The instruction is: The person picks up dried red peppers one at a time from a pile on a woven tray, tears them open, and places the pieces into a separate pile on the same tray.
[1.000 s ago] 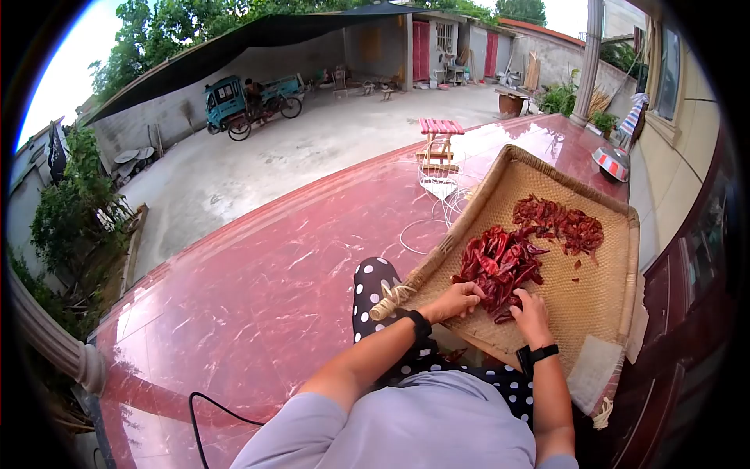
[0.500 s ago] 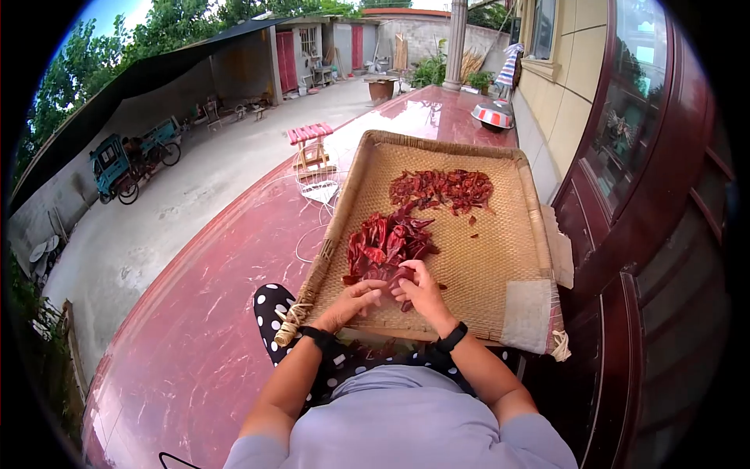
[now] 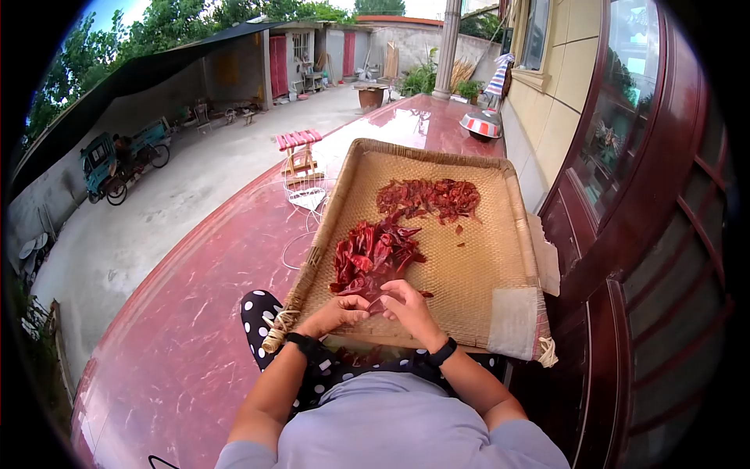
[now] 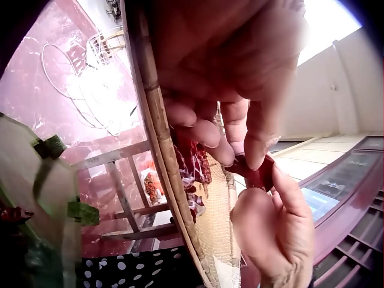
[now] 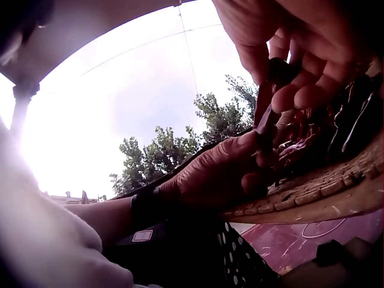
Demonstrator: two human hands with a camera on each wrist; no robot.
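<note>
– What lies beneath the grip?
– A woven tray [image 3: 469, 266], with a heap of red peppers [image 3: 369, 256] just beyond the grip.
– And the grip itself?
– Left hand [image 3: 332, 315] and right hand [image 3: 414, 314] pinch a single pepper [image 4: 260, 175] between them.

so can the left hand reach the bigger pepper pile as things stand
Probably yes: the left hand is just beside the bigger pepper pile, nothing visibly between, though it pinches a pepper piece.

Dk red pepper [image 4: 261, 175] pinched by L hand [image 3: 331, 316] & R hand [image 3: 414, 314], nr close edge of woven tray [image 3: 469, 270]; wrinkled pepper pile [image 3: 367, 254] just beyond, smaller red pcs [image 3: 430, 197] spread farther up.
</note>
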